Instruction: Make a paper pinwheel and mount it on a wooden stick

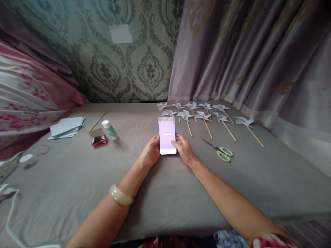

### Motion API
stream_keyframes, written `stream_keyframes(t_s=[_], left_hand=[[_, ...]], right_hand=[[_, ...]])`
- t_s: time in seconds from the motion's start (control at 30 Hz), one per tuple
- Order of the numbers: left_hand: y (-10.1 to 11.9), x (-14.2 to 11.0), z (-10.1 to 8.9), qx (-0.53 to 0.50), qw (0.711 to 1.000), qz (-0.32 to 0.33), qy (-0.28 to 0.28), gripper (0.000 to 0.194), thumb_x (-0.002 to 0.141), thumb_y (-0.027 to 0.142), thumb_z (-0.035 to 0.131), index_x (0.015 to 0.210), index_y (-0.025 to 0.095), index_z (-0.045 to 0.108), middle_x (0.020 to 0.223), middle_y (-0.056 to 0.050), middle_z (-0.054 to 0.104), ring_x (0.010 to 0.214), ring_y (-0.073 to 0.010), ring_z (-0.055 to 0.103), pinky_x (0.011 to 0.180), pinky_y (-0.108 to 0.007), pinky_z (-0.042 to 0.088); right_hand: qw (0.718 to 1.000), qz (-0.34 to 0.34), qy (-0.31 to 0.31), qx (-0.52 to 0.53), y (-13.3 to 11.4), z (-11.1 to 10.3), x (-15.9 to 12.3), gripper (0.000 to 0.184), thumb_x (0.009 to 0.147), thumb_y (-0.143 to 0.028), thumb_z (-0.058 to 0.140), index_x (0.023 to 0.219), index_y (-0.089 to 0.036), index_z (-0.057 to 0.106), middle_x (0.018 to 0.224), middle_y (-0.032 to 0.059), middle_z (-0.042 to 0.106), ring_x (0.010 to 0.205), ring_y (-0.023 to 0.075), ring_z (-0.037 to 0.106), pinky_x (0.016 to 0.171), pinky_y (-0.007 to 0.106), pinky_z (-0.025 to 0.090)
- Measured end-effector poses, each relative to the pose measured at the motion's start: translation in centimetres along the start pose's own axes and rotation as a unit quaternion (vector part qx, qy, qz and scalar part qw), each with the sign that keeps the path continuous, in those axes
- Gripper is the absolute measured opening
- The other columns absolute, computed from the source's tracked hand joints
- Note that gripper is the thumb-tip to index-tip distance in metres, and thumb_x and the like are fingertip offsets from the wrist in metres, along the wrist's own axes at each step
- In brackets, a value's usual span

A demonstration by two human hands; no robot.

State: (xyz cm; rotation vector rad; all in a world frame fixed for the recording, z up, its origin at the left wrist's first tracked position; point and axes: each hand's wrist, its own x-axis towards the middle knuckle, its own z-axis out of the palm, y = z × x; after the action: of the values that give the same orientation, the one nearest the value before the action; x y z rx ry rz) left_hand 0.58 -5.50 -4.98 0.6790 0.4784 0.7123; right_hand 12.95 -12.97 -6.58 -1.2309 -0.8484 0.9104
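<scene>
A smartphone (167,136) with a lit lilac screen is held upright in front of me, above the grey-covered surface. My left hand (152,150) is closed around its left edge, a pale bangle on that wrist. My right hand (184,148) grips the right edge, and its thumb rests on the lower right of the screen. Behind the phone lie several white paper pinwheels (203,116) on wooden sticks, in two rows. Scissors (223,154) with light green handles lie to the right of my right hand.
At left are a stack of white paper (66,127), a wooden stick (97,121), an open red box (99,139) and a green-white glue stick (110,129). A power strip (10,168) with a white cable lies at the left edge. Curtains (219,51) hang behind.
</scene>
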Motion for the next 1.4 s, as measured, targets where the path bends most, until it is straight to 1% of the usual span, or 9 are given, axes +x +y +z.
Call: stream_keyframes(t_s=[0.1,0.23,0.33,0.57,0.7,0.77,0.97,1.17,1.4], left_hand=[[-0.1,0.0,-0.3,0.002,1.0,0.007,0.001,0.015,0.081,0.016,0.06,0.094,0.012,0.067,0.087,-0.009,0.073,0.096,-0.0235,0.067,0.088,-0.034,0.051],[0.0,0.1,-0.6,0.006,1.0,0.014,-0.001,0.015,0.081,0.016,0.062,0.093,0.012,0.068,0.087,-0.008,0.073,0.097,-0.0224,0.066,0.088,-0.032,0.051],[0.0,0.2,-0.7,0.006,1.0,0.023,-0.002,0.013,0.079,0.016,0.063,0.091,0.013,0.068,0.088,-0.007,0.073,0.099,-0.0227,0.066,0.088,-0.032,0.05],[0.0,0.4,-0.9,0.0,1.0,0.026,-0.014,0.01,0.08,0.017,0.063,0.087,0.014,0.069,0.088,-0.007,0.073,0.101,-0.0242,0.065,0.09,-0.034,0.05],[0.3,0.2,-0.9,0.003,0.999,0.026,-0.033,0.013,0.079,0.019,0.064,0.089,0.012,0.068,0.092,-0.009,0.073,0.103,-0.0256,0.064,0.091,-0.035,0.049],[0.4,0.1,-0.9,0.005,0.999,0.023,-0.033,0.014,0.079,0.019,0.064,0.09,0.012,0.068,0.092,-0.009,0.073,0.103,-0.0257,0.064,0.091,-0.036,0.049],[0.4,0.0,-0.6,0.007,1.0,0.017,-0.017,0.014,0.08,0.018,0.063,0.091,0.012,0.068,0.095,-0.009,0.073,0.103,-0.0256,0.064,0.091,-0.035,0.049],[0.4,0.0,-0.5,0.001,1.0,0.014,-0.013,0.014,0.08,0.018,0.063,0.092,0.013,0.069,0.094,-0.009,0.073,0.103,-0.0257,0.064,0.09,-0.035,0.049],[0.2,0.1,-0.6,-0.002,1.0,0.018,-0.006,0.019,0.08,0.018,0.063,0.097,0.013,0.068,0.095,-0.01,0.073,0.103,-0.0266,0.065,0.091,-0.037,0.05]], right_hand=[[1.0,0.008,-0.001,0.016,-0.3,-0.2,-0.2,0.042,0.074,-0.039,0.059,0.112,-0.02,0.057,0.084,0.003,0.073,0.084,0.0225,0.069,0.073,0.034,0.053],[0.997,0.042,-0.019,0.067,-0.8,-0.2,-0.4,0.046,0.073,-0.038,0.058,0.115,-0.02,0.059,0.094,0.0044,0.073,0.09,0.0243,0.068,0.075,0.036,0.055],[0.994,0.061,-0.045,0.078,-1.1,-0.3,-0.6,0.05,0.072,-0.034,0.058,0.12,-0.021,0.057,0.095,0.0048,0.073,0.089,0.0241,0.069,0.072,0.036,0.055],[0.992,0.033,-0.123,0.007,-1.6,-1.2,-0.7,0.07,0.062,-0.016,0.058,0.131,-0.019,0.048,0.088,0.0026,0.074,0.078,0.0185,0.068,0.072,0.031,0.051],[0.985,0.027,-0.172,0.006,-1.8,-1.7,-0.7,0.074,0.06,-0.013,0.058,0.133,-0.019,0.044,0.091,0.002,0.074,0.079,0.0169,0.067,0.072,0.029,0.05],[0.983,0.028,-0.183,0.014,-1.7,-1.8,-0.6,0.075,0.061,-0.013,0.058,0.134,-0.019,0.043,0.092,0.0024,0.074,0.079,0.0169,0.068,0.073,0.029,0.051],[0.986,0.028,-0.166,-0.001,-1.4,-1.8,-0.6,0.075,0.063,-0.013,0.062,0.135,-0.018,0.041,0.092,0.0031,0.074,0.077,0.0167,0.068,0.072,0.03,0.052],[0.988,0.029,-0.151,0.004,-1.6,-1.5,-0.8,0.071,0.062,-0.016,0.066,0.13,-0.02,0.046,0.09,0.0016,0.074,0.076,0.0168,0.068,0.072,0.03,0.053],[0.99,0.029,-0.136,0.009,-1.7,-1.4,-0.8,0.069,0.061,-0.016,0.064,0.128,-0.02,0.049,0.087,0.001,0.074,0.072,0.0166,0.067,0.069,0.029,0.051]])
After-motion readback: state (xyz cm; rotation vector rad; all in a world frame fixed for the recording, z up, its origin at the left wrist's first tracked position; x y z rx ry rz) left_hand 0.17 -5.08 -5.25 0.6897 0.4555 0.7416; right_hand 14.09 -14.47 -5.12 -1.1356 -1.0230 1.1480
